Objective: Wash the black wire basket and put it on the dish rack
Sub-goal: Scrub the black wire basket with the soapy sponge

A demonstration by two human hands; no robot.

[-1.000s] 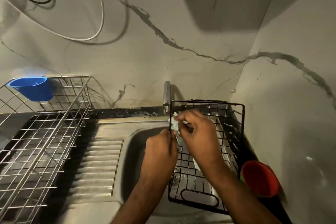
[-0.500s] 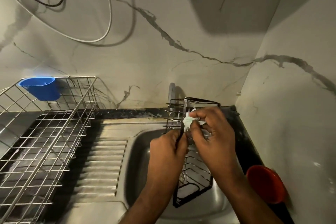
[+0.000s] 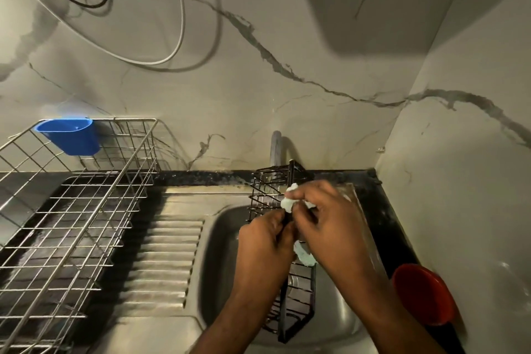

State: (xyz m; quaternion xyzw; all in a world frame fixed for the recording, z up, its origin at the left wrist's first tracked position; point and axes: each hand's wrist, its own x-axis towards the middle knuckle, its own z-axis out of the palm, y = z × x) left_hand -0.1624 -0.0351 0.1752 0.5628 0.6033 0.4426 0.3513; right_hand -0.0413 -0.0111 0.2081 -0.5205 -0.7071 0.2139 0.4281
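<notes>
The black wire basket point(image 3: 267, 190) stands on edge over the steel sink point(image 3: 218, 261), nearly edge-on to me, its far end by the tap. My left hand point(image 3: 263, 247) grips its rim from the left. My right hand point(image 3: 324, 218) pinches a pale, soapy cloth point(image 3: 288, 201) against the basket's upper rim; another bit of the cloth shows below the hand. The silver wire dish rack point(image 3: 86, 210) stands on the counter at the left.
A blue plastic cup point(image 3: 70, 136) hangs on the rack's far corner. A red cup point(image 3: 422, 293) stands on the black counter at the right of the sink. The tap point(image 3: 276, 149) rises behind the basket. The ribbed drainboard point(image 3: 166, 259) lies between rack and sink. Walls close in behind and at the right.
The basket has turned from facing me broadside to nearly edge-on. Both hands kept hold, and the cloth moved along its rim.
</notes>
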